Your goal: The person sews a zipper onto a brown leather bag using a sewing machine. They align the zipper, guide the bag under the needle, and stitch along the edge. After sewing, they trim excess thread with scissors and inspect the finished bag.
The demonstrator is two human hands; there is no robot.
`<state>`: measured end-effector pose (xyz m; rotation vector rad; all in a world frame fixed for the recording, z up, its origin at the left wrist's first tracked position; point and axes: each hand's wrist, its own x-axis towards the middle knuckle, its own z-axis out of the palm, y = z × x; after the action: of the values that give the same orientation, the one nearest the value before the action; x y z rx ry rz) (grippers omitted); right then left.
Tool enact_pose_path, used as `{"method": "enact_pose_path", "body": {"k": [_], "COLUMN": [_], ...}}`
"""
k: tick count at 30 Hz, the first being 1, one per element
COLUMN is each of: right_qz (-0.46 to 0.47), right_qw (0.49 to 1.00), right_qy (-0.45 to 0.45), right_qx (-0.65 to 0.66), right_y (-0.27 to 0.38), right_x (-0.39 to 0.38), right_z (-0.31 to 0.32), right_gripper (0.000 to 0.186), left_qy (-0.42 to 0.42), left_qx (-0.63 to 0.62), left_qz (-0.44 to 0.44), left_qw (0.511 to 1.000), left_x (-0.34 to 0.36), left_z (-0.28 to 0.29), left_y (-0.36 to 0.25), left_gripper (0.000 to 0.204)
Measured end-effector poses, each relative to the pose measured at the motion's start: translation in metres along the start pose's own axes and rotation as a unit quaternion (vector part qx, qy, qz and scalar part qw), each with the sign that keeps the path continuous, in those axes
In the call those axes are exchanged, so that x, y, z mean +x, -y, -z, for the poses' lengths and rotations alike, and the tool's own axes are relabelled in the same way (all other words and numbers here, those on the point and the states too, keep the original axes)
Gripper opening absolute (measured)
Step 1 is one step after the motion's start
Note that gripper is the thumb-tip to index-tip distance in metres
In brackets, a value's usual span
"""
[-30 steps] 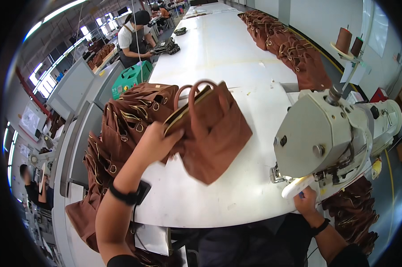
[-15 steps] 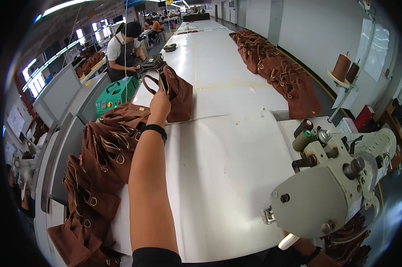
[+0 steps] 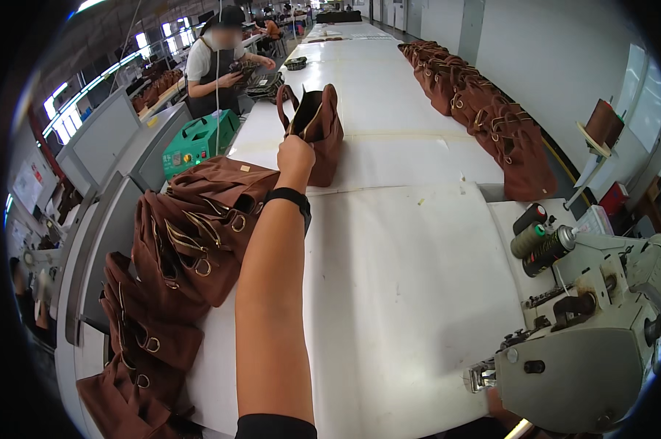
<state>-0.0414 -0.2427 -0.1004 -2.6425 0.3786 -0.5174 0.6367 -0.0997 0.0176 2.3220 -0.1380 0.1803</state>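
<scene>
My left arm reaches far forward over the white table. At its end my left hand [image 3: 296,155] is closed on the near edge of a brown handbag [image 3: 328,143], which stands upright with its top gaping and two handles raised. To the left, against that wrist, lies a row of more brown handbags [image 3: 177,234] with gold zips and rings. Only a sliver of my right hand [image 3: 499,404] shows at the lower right, beneath the head of a grey sewing machine [image 3: 565,373]. The machine hides its fingers.
Thread spools [image 3: 528,239] and a spray can stand by the machine. A second row of brown bags [image 3: 484,121] lines the table's right edge. A green box-shaped device [image 3: 201,144] sits at the left. Beyond it a co-worker [image 3: 217,66] handles dark items.
The view has shifted, so the machine appears lower and farther right. The held handbag has turned more upright, its opening now showing. The co-worker's hands have lifted and parted.
</scene>
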Motion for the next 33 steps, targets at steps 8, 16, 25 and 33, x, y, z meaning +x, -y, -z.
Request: {"method": "enact_pose_path", "body": {"k": [8, 16, 25, 33], "right_qz": [0.002, 0.064, -0.028, -0.024], "right_qw": [1.0, 0.996, 0.992, 0.983], "right_qy": [-0.001, -0.048, -0.117, -0.166], "right_qx": [-0.022, -0.05, 0.044, 0.08], "right_y": [-0.006, -0.008, -0.039, 0.004], "right_x": [-0.002, -0.008, -0.026, -0.003], "right_z": [-0.002, -0.002, -0.026, -0.005], "right_gripper": [0.021, 0.021, 0.013, 0.012], "left_qy": [0.018, 0.287, -0.107, -0.117], "left_qx": [0.066, 0.563, 0.203, 0.122], "left_qz": [-0.12, 0.076, -0.18, -0.333], "left_qw": [0.99, 0.771, 0.957, 0.928], "left_x": [-0.009, 0.007, -0.019, -0.126], "left_z": [0.015, 0.182, 0.239, 0.367], "left_y": [-0.002, 0.02, 0.055, -0.03], "left_gripper": [0.087, 0.057, 0.024, 0.031]}}
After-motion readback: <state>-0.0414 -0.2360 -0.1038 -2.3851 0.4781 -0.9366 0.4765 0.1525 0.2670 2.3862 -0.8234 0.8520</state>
